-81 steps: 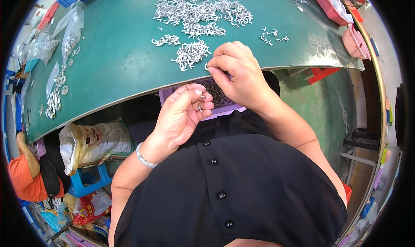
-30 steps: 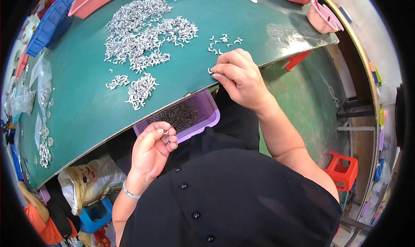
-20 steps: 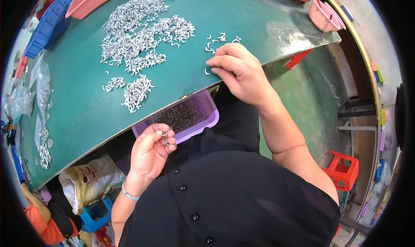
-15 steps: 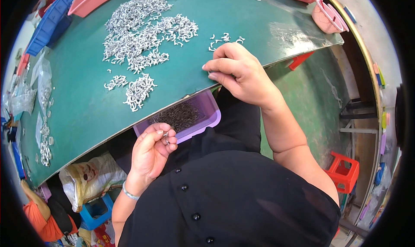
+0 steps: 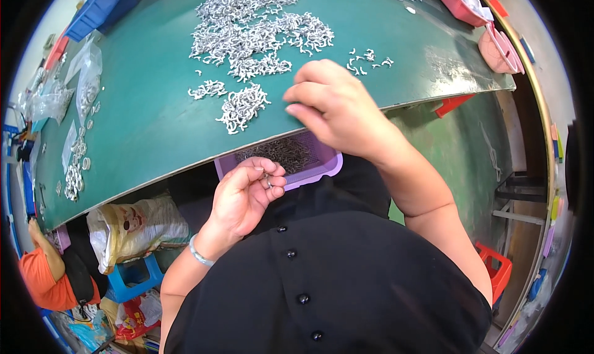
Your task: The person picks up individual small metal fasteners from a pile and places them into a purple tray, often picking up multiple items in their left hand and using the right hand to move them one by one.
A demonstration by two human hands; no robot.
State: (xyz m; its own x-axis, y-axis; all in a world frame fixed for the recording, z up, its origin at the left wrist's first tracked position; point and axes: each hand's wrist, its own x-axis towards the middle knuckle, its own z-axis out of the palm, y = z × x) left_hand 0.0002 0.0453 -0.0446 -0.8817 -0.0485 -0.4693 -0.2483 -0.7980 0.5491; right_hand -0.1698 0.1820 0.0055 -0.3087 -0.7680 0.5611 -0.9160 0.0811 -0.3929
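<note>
Grey-white small pile [image 5: 243, 108] | beyond left hand [image 5: 242, 196] | left of right hand [image 5: 339, 109]

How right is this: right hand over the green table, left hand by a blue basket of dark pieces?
Only the colour is wrong: in the head view, the basket of dark pieces by the left hand is purple. The right hand is over the green table.

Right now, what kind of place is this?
Probably a workshop: little curved silvery pieces lie heaped on a big green table, and a purple basket by its edge holds many dark pieces.
</note>
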